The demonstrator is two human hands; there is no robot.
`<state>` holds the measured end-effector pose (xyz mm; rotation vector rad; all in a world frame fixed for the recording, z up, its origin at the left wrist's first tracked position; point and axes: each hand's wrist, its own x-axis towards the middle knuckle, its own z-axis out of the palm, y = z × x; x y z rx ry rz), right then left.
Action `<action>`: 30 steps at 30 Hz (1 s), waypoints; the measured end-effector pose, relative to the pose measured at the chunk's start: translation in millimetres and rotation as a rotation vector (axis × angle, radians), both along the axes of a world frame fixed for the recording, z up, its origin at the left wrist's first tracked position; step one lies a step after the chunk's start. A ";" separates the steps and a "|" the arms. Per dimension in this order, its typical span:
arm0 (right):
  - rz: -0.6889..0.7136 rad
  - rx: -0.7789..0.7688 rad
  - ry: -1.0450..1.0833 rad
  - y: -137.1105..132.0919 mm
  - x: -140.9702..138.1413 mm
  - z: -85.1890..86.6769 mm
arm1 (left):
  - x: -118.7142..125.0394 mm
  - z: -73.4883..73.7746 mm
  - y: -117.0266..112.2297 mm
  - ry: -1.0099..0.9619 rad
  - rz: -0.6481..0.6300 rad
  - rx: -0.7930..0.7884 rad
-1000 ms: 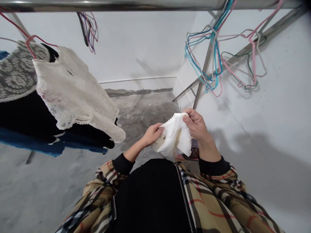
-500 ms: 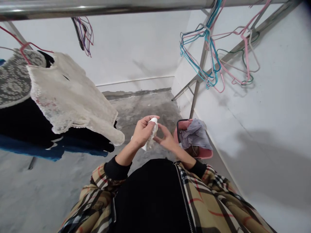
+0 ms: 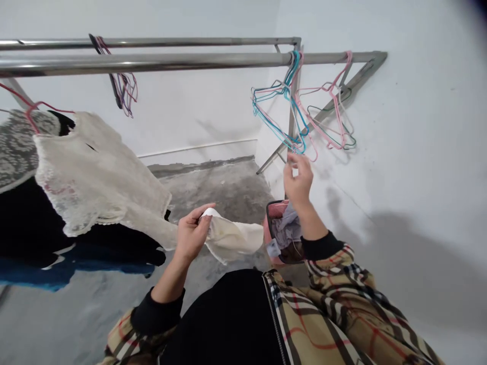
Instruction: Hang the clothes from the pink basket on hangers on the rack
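Note:
My left hand is closed on one end of a small white cloth garment, pinched between thumb and fingers. The garment's loose part stretches out to the right, above the floor; its exact kind is unclear. My right hand is raised, fingers loosely bent with a gap to the thumb, and nothing shows in it. Just above its fingertips hang blue wire hangers. Pink hangers hang beside them to the right; whether my fingers touch any hanger cannot be made out.
Two metal rails cross the view at the top. A cream lace top and dark clothes hang on the left. More hangers are on the rail behind. A pink basket with grey-purple cloth stands below my right arm, near the white wall.
My right hand has left the white garment and risen toward the hangers. My left hand has moved left and down, still holding the garment, which now spreads out. The view has tilted up.

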<state>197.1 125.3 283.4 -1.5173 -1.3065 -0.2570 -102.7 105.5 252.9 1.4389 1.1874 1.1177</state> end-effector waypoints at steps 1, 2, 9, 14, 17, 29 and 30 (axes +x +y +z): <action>-0.062 -0.037 -0.062 6.6 7.5 15.1 | 0.0 -1.3 -1.0 -0.002 -0.006 -0.010; -0.122 -0.086 -0.125 13.3 13.9 27.6 | 0.1 -1.8 -2.1 -0.003 -0.012 -0.021; -0.422 -0.349 -0.358 56.6 46.6 53.7 | -2.1 4.9 -7.4 -0.017 -0.045 -0.048; -0.492 -0.456 -0.283 77.7 66.3 49.9 | -3.2 8.2 -7.9 -0.004 -0.048 -0.062; -0.462 -0.521 -0.273 84.8 70.2 46.9 | -2.8 9.3 -6.9 0.025 -0.011 -0.031; -0.463 -0.518 -0.173 97.0 79.6 44.2 | -6.4 10.2 -3.2 0.066 0.058 -0.025; -0.449 -0.480 -0.185 96.2 79.2 43.7 | -6.9 9.5 -2.6 0.062 0.060 -0.022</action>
